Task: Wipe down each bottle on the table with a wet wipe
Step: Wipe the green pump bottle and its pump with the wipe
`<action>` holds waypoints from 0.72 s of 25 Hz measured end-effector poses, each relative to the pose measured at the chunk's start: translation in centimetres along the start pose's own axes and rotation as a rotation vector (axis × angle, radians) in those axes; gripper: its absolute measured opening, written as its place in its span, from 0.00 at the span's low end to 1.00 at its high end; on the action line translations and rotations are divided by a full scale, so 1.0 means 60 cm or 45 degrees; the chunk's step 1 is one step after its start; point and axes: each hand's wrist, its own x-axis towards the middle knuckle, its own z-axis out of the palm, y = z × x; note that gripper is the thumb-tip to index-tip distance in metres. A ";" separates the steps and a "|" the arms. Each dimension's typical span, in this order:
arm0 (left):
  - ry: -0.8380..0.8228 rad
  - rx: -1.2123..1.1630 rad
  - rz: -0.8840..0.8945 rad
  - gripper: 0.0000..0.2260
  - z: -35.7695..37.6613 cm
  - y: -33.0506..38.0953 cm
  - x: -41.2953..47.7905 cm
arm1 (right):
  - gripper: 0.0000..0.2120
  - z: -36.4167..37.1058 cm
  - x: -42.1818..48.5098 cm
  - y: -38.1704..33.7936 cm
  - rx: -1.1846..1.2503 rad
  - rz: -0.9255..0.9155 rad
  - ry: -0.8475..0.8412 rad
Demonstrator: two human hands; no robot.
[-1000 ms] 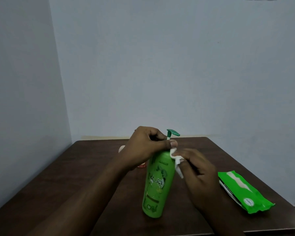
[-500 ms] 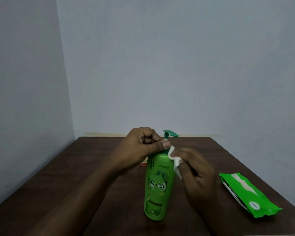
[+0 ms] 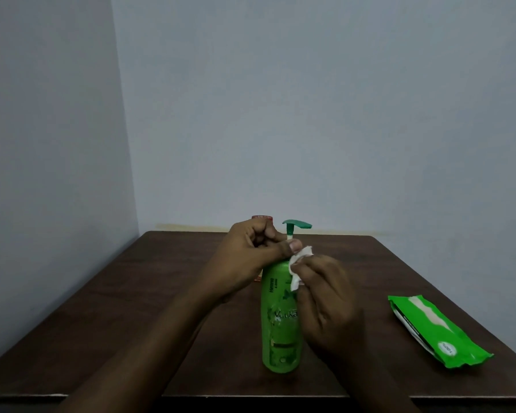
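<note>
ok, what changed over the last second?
The green bottle went from leaning right to nearly upright, and the wipe shifted slightly up its shoulder. Nothing was taken or released: the left hand still grips the neck, and the right hand still pinches the wipe. The wipe pack stayed put on the table.

Table (image 3: 161, 293): dark wood, smooth, low sheen. Pump bottle (image 3: 280, 332): green plastic, smooth, slightly glossy; darker green plastic pump head (image 3: 297, 224). Wet wipe (image 3: 297, 263): white soft cloth-like sheet, crumpled, matt. Wipe pack (image 3: 438, 332): green plastic film, glossy, creased. Walls (image 3: 310, 114): painted, matt.
</note>
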 end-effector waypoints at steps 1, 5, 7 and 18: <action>0.023 0.003 0.003 0.18 0.004 0.001 -0.001 | 0.10 0.008 -0.007 -0.004 -0.081 -0.006 0.008; 0.098 -0.041 -0.070 0.15 0.013 -0.010 -0.009 | 0.12 0.035 -0.065 -0.021 -0.325 -0.227 -0.067; 0.051 -0.109 -0.124 0.13 0.018 -0.015 -0.015 | 0.12 0.036 -0.098 -0.025 -0.331 -0.264 -0.138; -0.146 -0.912 -0.359 0.34 0.066 -0.122 -0.058 | 0.13 0.002 -0.013 -0.002 -0.122 -0.023 -0.160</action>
